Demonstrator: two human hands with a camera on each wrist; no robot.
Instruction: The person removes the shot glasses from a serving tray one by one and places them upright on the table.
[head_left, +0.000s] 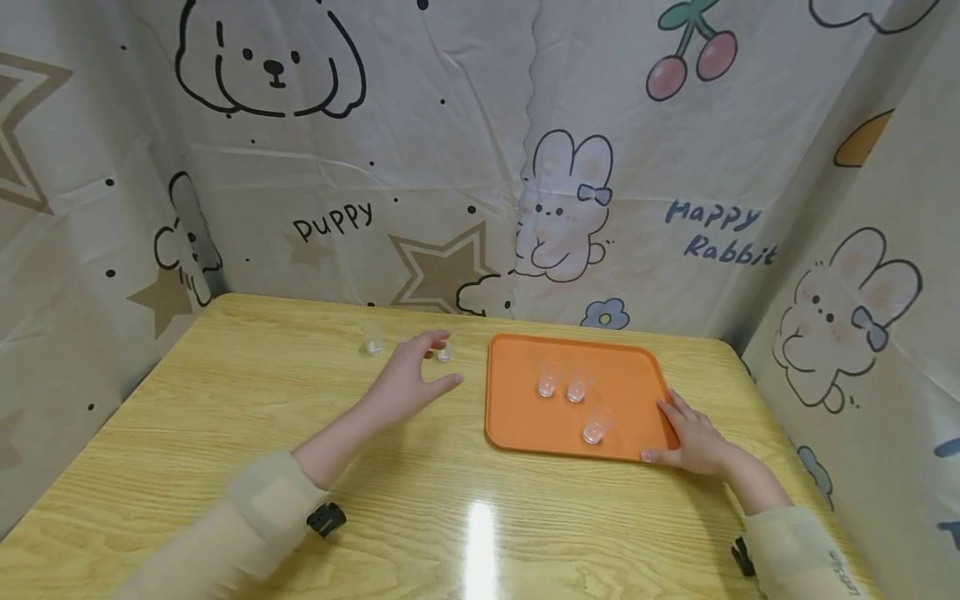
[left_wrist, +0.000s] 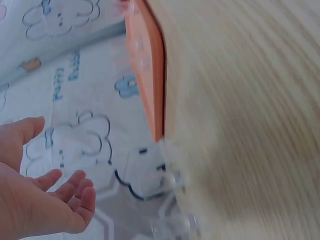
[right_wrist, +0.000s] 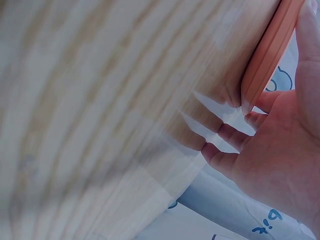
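My left hand (head_left: 405, 379) reaches over the table with thumb and fingers spread apart, holding nothing. A small clear glass (head_left: 445, 353) stands just past its fingers, partly overlapped by them in the head view. Farther left stands another clear glass (head_left: 372, 342); the left wrist view shows blurred glasses (left_wrist: 175, 226) beyond the hand (left_wrist: 45, 195). Three more clear glasses (head_left: 578, 386) stand upright on an orange tray (head_left: 517, 429). At the tray's front right corner my right hand (head_left: 697, 442) holds the rim, thumb at the front edge and fingers along the right side.
The wooden table (head_left: 390, 517) ends at a patterned cloth (head_left: 450, 167) hanging behind it and at both sides. The tray lies right of the middle, near the back edge. A bright light reflection (head_left: 480, 542) shows on the tabletop in front.
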